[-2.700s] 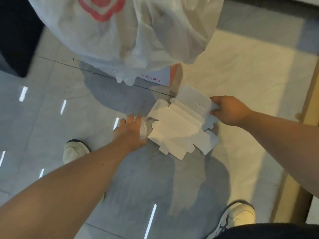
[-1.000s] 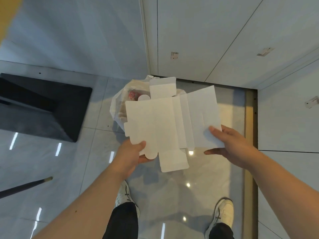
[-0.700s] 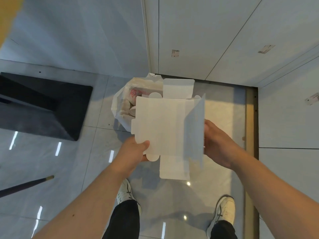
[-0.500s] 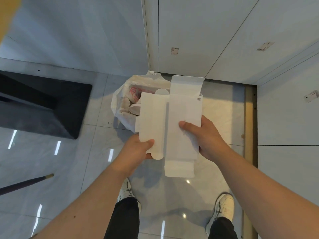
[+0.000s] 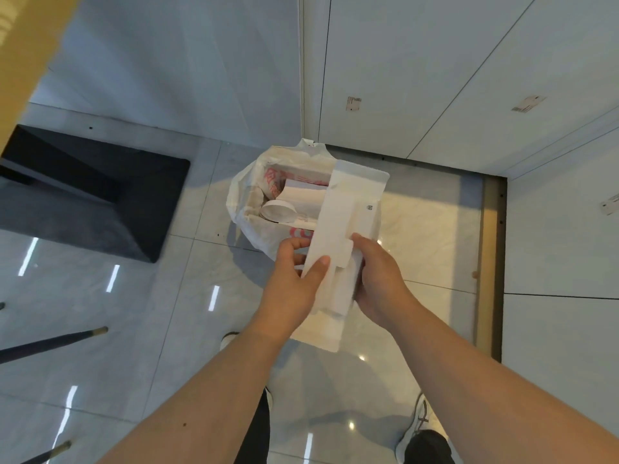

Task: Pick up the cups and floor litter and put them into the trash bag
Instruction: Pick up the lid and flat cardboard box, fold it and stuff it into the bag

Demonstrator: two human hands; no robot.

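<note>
1. Cardboard first: I see the flattened white carton folded into a long narrow strip, held upright between both hands above the floor.
2. My left hand grips the strip's lower left edge, thumb pressed flat on the front face and the other fingers curled behind it.
3. My right hand wraps the right edge at about the same height, fingers closed around the folded layers.
4. The strip's top end, which carries a small printed code, overlaps the right side of the trash bag as I look down.
5. That white plastic bag with red print sits open on the glossy tiled floor, close to the corner where two pale wall panels meet.
6. Inside the bag I can see a white paper cup lying on its side among other paper waste.
7. A dark mat lies on the floor well to the left of the bag.
8. White shoes and dark trouser legs show at the bottom edge, below my forearms.
</note>
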